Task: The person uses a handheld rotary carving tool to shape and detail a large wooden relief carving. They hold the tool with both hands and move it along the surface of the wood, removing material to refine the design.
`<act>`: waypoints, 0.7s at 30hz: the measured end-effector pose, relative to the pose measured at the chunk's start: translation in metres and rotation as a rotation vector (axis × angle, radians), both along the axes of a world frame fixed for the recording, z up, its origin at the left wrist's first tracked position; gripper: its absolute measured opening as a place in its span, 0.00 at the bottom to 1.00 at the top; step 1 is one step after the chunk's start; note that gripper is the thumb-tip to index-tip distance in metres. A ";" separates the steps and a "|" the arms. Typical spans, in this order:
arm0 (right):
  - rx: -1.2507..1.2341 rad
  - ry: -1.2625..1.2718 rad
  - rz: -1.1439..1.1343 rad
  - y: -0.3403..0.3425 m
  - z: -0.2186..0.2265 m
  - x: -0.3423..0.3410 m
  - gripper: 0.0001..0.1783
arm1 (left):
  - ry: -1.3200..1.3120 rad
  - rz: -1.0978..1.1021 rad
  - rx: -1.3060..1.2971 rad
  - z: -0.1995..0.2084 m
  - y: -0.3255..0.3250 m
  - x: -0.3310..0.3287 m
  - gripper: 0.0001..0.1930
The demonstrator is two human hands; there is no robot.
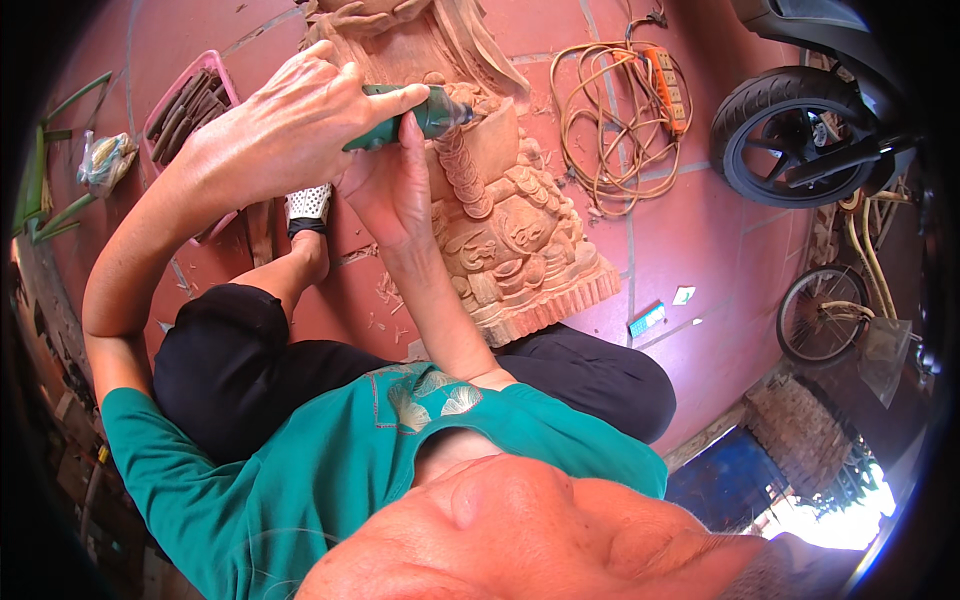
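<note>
A dark green handheld rotary tool (432, 114) lies across both hands, its metal tip pointing right at the wood carving (505, 235). My left hand (300, 110) reaches over from the left and is closed around the tool's body, index finger stretched along its top. From below, my right hand (388, 195) supports the tool with its thumb pressed to the underside; its other fingers are mostly hidden. The carving rests in front of my legs, with stacked discs, scrollwork and a ridged base. Whether the tip touches the wood I cannot tell.
A pink basket (228, 78) of carving tools stands at the left, near a clear plastic bag (105, 160). To the right lie an orange power strip (665, 90) with coiled cord and a small blue box (647, 320). A motorbike wheel (790, 135) stands beyond. Wood chips litter the red tiles.
</note>
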State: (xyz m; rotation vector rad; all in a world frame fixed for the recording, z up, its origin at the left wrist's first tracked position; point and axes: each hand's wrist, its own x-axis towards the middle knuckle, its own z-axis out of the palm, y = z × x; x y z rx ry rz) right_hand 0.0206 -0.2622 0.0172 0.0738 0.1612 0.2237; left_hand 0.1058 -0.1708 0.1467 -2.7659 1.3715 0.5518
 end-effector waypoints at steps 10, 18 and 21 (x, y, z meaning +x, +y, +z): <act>-0.020 -0.009 0.022 0.005 0.003 -0.002 0.34 | -0.041 -0.018 -0.045 0.002 0.008 -0.004 0.46; 0.003 -0.011 0.034 0.007 0.004 -0.004 0.35 | -0.034 -0.010 -0.048 0.005 0.011 -0.006 0.46; 0.006 -0.003 0.024 0.009 0.002 -0.004 0.34 | -0.052 -0.025 -0.049 0.003 0.011 -0.006 0.46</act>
